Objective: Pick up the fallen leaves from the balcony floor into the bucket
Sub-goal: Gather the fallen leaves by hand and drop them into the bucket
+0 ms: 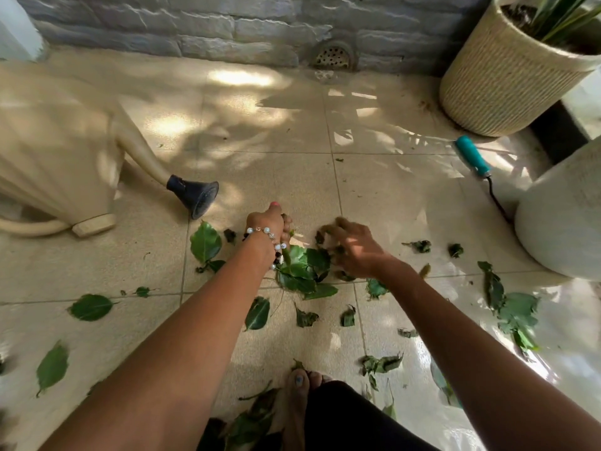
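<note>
Green leaves lie scattered over the beige floor tiles, with a heap of leaves in the middle. My left hand, a bead bracelet on its wrist, grips a bunch of leaves at the heap's left edge, fingers curled downward. My right hand is motion-blurred just right of the heap, its fingers curled over a small dark leaf. Loose leaves lie at the left, lower left and right. I cannot make out a bucket for certain.
A beige watering can lies at the left, its dark spout pointing at my hands. A woven planter stands at the back right, a white round container at the right, with a teal-handled tool between them. My bare foot is below.
</note>
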A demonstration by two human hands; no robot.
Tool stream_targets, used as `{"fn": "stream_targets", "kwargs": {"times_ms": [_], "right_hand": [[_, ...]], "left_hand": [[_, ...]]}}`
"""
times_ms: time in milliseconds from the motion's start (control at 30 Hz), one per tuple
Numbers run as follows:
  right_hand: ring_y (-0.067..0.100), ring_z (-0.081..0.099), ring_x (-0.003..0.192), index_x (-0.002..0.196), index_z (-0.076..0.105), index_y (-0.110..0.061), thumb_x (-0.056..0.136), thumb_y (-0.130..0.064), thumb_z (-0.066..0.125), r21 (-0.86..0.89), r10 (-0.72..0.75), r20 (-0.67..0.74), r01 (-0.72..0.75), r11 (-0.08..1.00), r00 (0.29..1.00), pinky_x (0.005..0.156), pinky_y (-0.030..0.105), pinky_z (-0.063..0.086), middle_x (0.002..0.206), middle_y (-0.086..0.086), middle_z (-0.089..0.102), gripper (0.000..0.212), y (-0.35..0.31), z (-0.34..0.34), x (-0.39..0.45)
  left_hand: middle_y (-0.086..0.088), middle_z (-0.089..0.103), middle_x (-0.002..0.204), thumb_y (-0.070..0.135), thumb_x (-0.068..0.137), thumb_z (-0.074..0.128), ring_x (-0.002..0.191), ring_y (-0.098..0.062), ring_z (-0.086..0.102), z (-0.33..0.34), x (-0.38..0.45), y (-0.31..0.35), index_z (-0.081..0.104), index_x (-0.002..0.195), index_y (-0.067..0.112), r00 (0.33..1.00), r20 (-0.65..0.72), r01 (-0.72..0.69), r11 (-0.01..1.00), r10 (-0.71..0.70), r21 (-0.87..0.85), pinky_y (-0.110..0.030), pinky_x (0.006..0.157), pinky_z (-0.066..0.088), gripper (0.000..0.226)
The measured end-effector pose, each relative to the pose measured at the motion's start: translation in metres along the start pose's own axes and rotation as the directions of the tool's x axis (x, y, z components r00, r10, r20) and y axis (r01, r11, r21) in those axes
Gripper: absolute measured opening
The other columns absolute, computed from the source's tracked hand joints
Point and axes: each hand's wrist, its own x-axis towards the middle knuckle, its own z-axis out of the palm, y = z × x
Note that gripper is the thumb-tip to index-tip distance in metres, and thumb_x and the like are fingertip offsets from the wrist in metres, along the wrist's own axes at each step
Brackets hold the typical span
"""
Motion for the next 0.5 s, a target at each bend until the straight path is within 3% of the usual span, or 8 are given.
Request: {"fn": "stream_targets", "kwargs": {"times_ms": [100,200,267,367,400,500], "right_hand": [[0.032,-0.007,0.148,0.154,0.003,-0.03,0.095,-0.021,0.054,-0.086,-0.07,-0.028,0.068,0.994,0.997,0.12,0.051,0.014,0.162,0.003,-0.006,0.079,-0.003,0.022,-0.009],[0.028,-0.006,0.148,0.153,0.011,-0.038,0.097,-0.02,0.049,-0.086,-0.103,-0.08,0.096,0.992,0.991,0.12,0.049,0.018,0.163,0.001,-0.002,0.069,-0.013,0.028,-0.023],[0.028,0.006,0.146,0.151,0.023,-0.036,0.098,-0.02,0.05,-0.105,-0.116,-0.106,0.105,0.989,0.988,0.117,0.048,0.025,0.161,0.003,0.008,0.062,-0.018,0.026,-0.028],[0.026,0.038,0.13,0.141,0.047,-0.017,0.097,-0.016,0.049,-0.211,-0.192,-0.221,0.146,0.966,0.956,0.102,0.042,0.045,0.143,0.01,0.043,0.044,-0.018,0.028,-0.031],[0.023,0.048,0.118,0.132,0.056,-0.012,0.096,-0.014,0.051,-0.164,-0.199,-0.274,0.158,0.974,0.941,0.094,0.037,0.05,0.131,0.011,0.053,0.036,-0.015,0.031,-0.032],[0.005,0.058,0.079,0.107,0.068,-0.005,0.093,-0.006,0.058,0.258,0.04,-0.404,0.071,0.964,0.914,0.066,0.009,0.051,0.103,0.004,0.062,0.018,-0.01,0.021,-0.034]], "left_hand": [[0.004,0.049,0.038,0.037,0.101,0.046,0.027,-0.009,0.032,0.001,0.002,-0.001,0.057,0.07,0.007,1.0,0.014,-0.01,1.0,0.011,-0.018,-0.012,0.034,0.026,0.045],[0.002,0.053,0.047,0.035,0.1,0.049,0.029,-0.008,0.034,0.005,-0.001,-0.006,0.061,0.073,0.005,0.999,0.026,-0.038,0.999,0.038,-0.004,-0.014,0.033,0.027,0.043],[0.0,0.055,0.051,0.034,0.101,0.05,0.029,-0.008,0.035,0.01,-0.004,-0.009,0.06,0.072,0.005,0.998,0.036,-0.049,0.999,0.049,0.0,-0.014,0.032,0.027,0.042],[-0.004,0.057,0.057,0.032,0.102,0.048,0.028,-0.007,0.036,0.015,-0.008,-0.011,0.058,0.069,0.003,0.996,0.035,-0.079,0.997,0.078,0.028,-0.013,0.031,0.027,0.045],[-0.005,0.058,0.059,0.032,0.102,0.048,0.029,-0.007,0.037,0.016,-0.01,-0.011,0.058,0.07,0.002,0.995,0.045,-0.087,0.996,0.086,0.026,-0.013,0.031,0.027,0.045],[-0.01,0.059,0.064,0.033,0.102,0.047,0.027,-0.007,0.04,0.019,-0.014,-0.012,0.061,0.08,-0.003,0.995,0.05,-0.088,0.996,0.087,0.013,-0.012,0.031,0.027,0.044]]}}
